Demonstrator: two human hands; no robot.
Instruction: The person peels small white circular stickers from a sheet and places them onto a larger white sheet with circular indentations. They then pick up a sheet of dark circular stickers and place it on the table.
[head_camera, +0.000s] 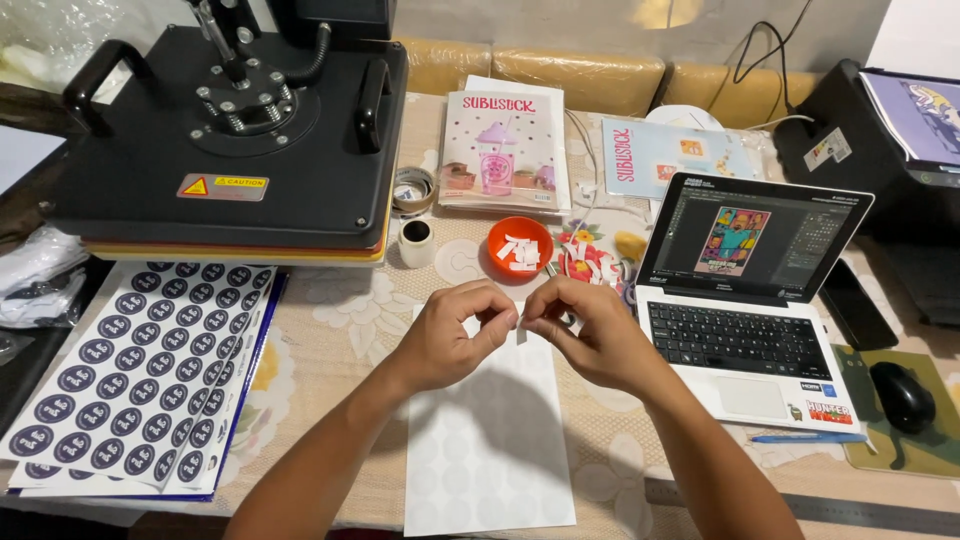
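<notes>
- Head view: the left hand is curled nearly closed, thumb and forefinger pinched together on the left edge of a small white strip.
- The right hand is curled the same way, its fingertips pinched on the same strip from the right, so the two hands meet over it at mid-bench.
- The strip hangs just above the far edge of a white sheet of round blank labels, which lies flat on the bench and runs toward the near edge.
- Just beyond the hands sits a small orange bowl holding more white pieces.
- On the left, near side, lies a stack of sheets of dark round stickers; behind it, at the far left, stands a black heat press.
- To the right of the hands is an open white laptop with a colourful picture on its screen.
- Further right, a black mouse rests on a pad, and a blue pen lies near the laptop's front edge.
</notes>
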